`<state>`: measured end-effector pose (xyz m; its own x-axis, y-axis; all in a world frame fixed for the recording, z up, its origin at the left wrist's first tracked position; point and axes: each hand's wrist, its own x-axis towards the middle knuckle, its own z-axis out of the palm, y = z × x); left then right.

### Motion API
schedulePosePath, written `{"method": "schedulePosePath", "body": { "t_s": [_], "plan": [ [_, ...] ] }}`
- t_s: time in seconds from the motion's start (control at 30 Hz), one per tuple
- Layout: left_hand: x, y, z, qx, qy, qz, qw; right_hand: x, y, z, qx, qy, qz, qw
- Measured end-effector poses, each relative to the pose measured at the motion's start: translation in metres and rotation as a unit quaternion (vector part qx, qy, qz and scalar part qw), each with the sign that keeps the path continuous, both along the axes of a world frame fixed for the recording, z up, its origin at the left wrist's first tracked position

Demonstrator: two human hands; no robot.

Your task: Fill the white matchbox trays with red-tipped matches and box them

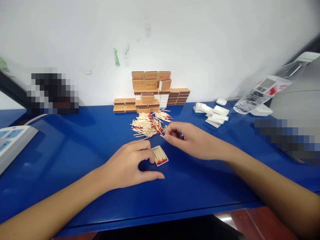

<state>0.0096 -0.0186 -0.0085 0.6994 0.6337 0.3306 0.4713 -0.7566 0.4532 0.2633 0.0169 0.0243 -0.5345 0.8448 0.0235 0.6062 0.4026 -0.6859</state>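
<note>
A small white matchbox tray (160, 156) lies on the blue table, with red-tipped matches in it. My left hand (132, 161) rests beside the tray's left side, thumb stretched out and fingers curved, the thumb apart from them; it grips nothing. Above and right of the tray, my right hand (186, 138) pinches a matchstick (162, 135) between thumb and forefinger. Just beyond both hands spreads a loose pile of matches (147, 125), red heads mostly toward the right.
Matchboxes (151, 85) stand stacked against the wall behind the pile. Several empty white trays (213, 114) lie heaped to the right. A clear plastic bottle (270, 87) leans farther right. A power strip (16, 140) sits at the left edge of the blue table (82, 143).
</note>
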Motion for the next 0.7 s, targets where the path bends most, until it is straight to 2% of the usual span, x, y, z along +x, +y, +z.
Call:
{"method": "schedulePosePath", "body": {
  "t_s": [0.07, 0.13, 0.27, 0.47, 0.57, 0.7],
  "plan": [
    [0.001, -0.001, -0.002, 0.001, -0.010, -0.005, 1.000, -0.010, -0.012, -0.002, -0.048, -0.005, -0.002, 0.999],
    [0.001, -0.001, -0.004, 0.005, -0.015, -0.004, 1.000, -0.018, -0.021, -0.006, -0.059, -0.017, -0.012, 0.998],
    [0.001, -0.002, -0.005, 0.017, -0.015, -0.008, 1.000, -0.025, -0.025, -0.011, -0.032, -0.038, -0.034, 0.998],
    [0.000, 0.000, -0.001, 0.040, 0.007, 0.027, 0.999, -0.008, -0.008, 0.000, 0.052, -0.100, -0.056, 0.992],
    [-0.001, 0.000, 0.001, 0.041, 0.023, 0.064, 0.997, -0.001, -0.006, 0.005, 0.006, -0.125, 0.003, 0.992],
    [0.000, 0.000, 0.002, 0.022, 0.033, 0.096, 0.995, 0.003, -0.011, 0.009, -0.039, -0.109, 0.083, 0.990]
  ]
}}
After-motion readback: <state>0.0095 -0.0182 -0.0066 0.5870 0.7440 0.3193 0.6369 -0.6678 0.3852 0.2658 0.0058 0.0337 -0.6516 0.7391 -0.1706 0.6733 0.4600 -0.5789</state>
